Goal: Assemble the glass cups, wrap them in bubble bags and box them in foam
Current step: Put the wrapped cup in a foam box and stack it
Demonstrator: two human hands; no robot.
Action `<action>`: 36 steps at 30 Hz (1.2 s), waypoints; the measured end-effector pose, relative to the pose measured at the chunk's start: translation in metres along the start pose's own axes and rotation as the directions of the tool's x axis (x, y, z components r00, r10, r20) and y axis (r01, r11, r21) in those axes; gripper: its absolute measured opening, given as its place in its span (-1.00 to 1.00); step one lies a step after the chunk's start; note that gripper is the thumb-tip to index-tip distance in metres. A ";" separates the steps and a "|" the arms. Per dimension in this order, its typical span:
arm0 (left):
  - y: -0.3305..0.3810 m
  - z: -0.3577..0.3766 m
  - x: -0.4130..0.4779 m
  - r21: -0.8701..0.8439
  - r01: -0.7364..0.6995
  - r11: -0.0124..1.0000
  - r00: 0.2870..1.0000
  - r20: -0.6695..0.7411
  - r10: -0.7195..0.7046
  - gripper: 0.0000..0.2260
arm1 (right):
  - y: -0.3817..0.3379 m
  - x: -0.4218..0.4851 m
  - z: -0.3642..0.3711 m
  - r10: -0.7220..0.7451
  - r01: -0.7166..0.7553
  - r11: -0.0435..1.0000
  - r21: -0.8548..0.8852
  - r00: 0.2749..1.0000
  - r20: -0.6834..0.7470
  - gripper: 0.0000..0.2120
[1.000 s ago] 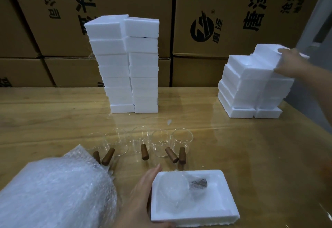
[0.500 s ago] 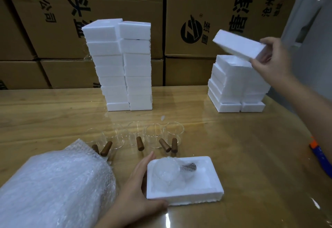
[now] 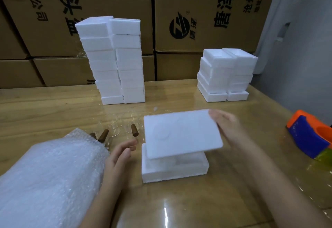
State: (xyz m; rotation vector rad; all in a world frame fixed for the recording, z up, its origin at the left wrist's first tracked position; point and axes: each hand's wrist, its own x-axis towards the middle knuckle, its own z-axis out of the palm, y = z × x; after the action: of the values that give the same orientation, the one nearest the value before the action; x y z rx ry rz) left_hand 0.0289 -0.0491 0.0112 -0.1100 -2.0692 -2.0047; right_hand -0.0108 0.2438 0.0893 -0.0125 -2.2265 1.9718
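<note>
Several brown printed cartons (image 3: 206,3) wall the glossy wooden table (image 3: 197,200) beyond both hands. Between the hands, the white foam tray (image 3: 174,170) is half covered, its cup hidden. The right hand (image 3: 231,130) grips a flat white foam lid (image 3: 181,134) over it, brought from the low white foam stack (image 3: 215,76) beyond; the left hand (image 3: 118,154), fingers relaxed, has let go.

Foam packing pieces, glass cups, bubble bags.
White rectangular foam lid (image 3: 181,134), tilted, gripped at its right edge by right hand (image 3: 228,128) just above white rectangular foam base tray (image 3: 172,170); clear glass cups with brown wooden handles (image 3: 134,130) behind; stack of clear bubble-wrap bags (image 3: 50,179) left; tall white foam box stack (image 3: 115,60) and shorter white foam box stack (image 3: 224,74) at rear, 2 columns each.
</note>
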 end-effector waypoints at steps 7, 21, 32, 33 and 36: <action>0.001 0.003 -0.003 0.002 0.015 1.000 0.999 0.041 -0.015 -0.57 | 0.029 -0.011 0.028 0.145 -0.144 0.989 -0.023 0.988 0.046 -0.79; -0.003 0.007 0.004 0.014 0.149 0.989 0.985 0.084 -0.150 -0.65 | 0.047 -0.005 0.039 0.234 -0.238 0.971 -0.017 0.964 -0.124 -0.84; 0.002 0.006 0.008 0.068 0.235 0.970 0.968 0.071 -0.240 -0.73 | 0.043 -0.006 0.037 0.170 -0.181 0.974 -0.135 0.981 -0.093 -0.91; 0.004 0.007 0.008 0.070 0.235 0.970 0.968 0.075 -0.240 -0.72 | 0.042 -0.006 0.037 0.153 -0.164 0.974 -0.159 0.985 -0.078 -0.92; 0.008 0.007 0.007 0.071 0.293 0.954 0.949 0.100 -0.299 -0.62 | 0.038 -0.008 0.033 0.199 -0.191 0.960 -0.204 0.980 0.020 -0.90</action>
State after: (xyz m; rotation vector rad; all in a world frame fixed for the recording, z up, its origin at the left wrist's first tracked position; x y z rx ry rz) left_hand 0.0227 -0.0426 0.0202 0.1114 -2.3268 -2.1495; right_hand -0.0115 0.2152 0.0467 -0.2285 -2.5299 1.8410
